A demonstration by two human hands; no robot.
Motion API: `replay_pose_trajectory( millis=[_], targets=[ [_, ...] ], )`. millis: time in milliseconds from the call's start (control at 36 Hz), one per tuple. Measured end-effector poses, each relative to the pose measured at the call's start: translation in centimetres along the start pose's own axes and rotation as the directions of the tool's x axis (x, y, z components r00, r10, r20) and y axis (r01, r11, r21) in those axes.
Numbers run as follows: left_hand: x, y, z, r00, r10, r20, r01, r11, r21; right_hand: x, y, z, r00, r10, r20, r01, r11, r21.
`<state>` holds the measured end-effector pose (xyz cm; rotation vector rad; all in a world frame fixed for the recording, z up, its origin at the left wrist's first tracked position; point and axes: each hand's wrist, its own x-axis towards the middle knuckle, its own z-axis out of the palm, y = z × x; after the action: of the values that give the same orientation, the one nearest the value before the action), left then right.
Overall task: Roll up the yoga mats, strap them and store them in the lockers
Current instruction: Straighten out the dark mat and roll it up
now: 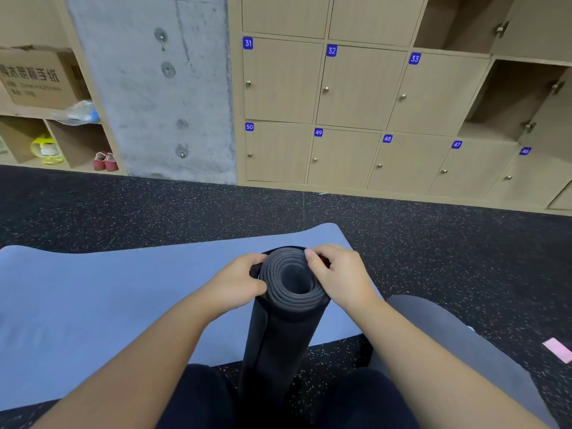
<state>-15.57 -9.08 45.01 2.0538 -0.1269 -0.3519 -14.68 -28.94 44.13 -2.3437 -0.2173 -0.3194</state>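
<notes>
In the head view, a rolled dark mat [288, 308] is stood on end on the speckled black floor [433, 243], between the person's knees, its spiral end turned up toward the camera. The top of the roll is gripped from both sides. The left hand [235, 284] is curled against the left edge of the roll, thumb at the rim, and a short piece of black strap [255, 270] shows at its fingertips (whether the strap is pinched or only touched cannot be told). The right hand [339, 274] is closed over the right edge of the roll, its fingers bent onto the outer layer.

Behind and to the left of the roll, a blue mat [93, 305] is spread flat on the floor. To the right of the roll, a grey rolled mat [458, 342] is seen lying, and beyond that a small pink item [558, 349].

Past the roll, a wall of wooden lockers [356, 119] with blue number plates is seen, most doors closed; those at upper right stand open. Left of the lockers stands a concrete pillar [154, 88], then open shelving holding a cardboard box [37, 77] and red shoes [105, 161].
</notes>
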Motion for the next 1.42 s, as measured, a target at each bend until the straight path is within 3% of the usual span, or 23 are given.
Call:
replay_pose_trajectory(
  millis=[389, 472, 611, 694, 750, 917, 1028, 1167, 1306, 1417],
  targets=[
    [-0.4, -1.5, 1.5, 0.997, 0.053, -0.048, -0.048, 0.992, 0.114, -4.6, 3.4, -2.0, 0.95, -0.289, 0.117, 0.281, 0.956, 0.079],
    [-0.6, -1.6, 2.0, 0.996, 0.084, -0.034, -0.078, 0.987, 0.142, -5.1, 4.2, -2.3, 0.91, -0.381, 0.163, 0.384, 0.923, 0.018],
    [-0.7, -2.1, 2.6, 0.982, 0.154, -0.111, -0.116, 0.95, 0.288, -4.9, 4.0, -2.5, 0.907, -0.385, 0.173, 0.403, 0.912, -0.08],
    [-0.9, -2.8, 2.8, 0.945, 0.238, -0.223, -0.114, 0.881, 0.459, -4.3, 3.7, -2.6, 0.912, -0.368, 0.18, 0.395, 0.907, -0.148],
    [-1.0, -3.4, 2.9, 0.924, 0.281, -0.259, -0.127, 0.865, 0.485, -4.0, 3.5, -2.6, 0.915, -0.359, 0.182, 0.389, 0.905, -0.173],
    [-0.7, -5.9, 2.3, 0.848, 0.468, -0.25, -0.266, 0.782, 0.563, -3.7, 2.8, -2.1, 0.926, -0.325, 0.19, 0.36, 0.913, -0.194],
    [-0.7, -7.6, 2.2, 0.652, 0.713, -0.258, -0.36, 0.591, 0.722, -3.0, 2.3, -1.8, 0.938, -0.287, 0.193, 0.326, 0.921, -0.213],
    [-0.6, -7.7, 2.6, 0.531, 0.822, -0.205, -0.407, 0.46, 0.789, -2.2, 1.7, -1.5, 0.943, -0.274, 0.187, 0.311, 0.926, -0.215],
    [-1.3, -7.8, 3.6, 0.476, 0.866, -0.15, -0.493, 0.404, 0.77, -2.2, 1.1, -0.7, 0.947, -0.278, 0.163, 0.308, 0.93, -0.202],
    [-1.6, -7.3, 4.5, 0.496, 0.86, -0.121, -0.507, 0.4, 0.764, -2.1, 1.0, 0.0, 0.952, -0.273, 0.137, 0.296, 0.934, -0.198]
  ],
)
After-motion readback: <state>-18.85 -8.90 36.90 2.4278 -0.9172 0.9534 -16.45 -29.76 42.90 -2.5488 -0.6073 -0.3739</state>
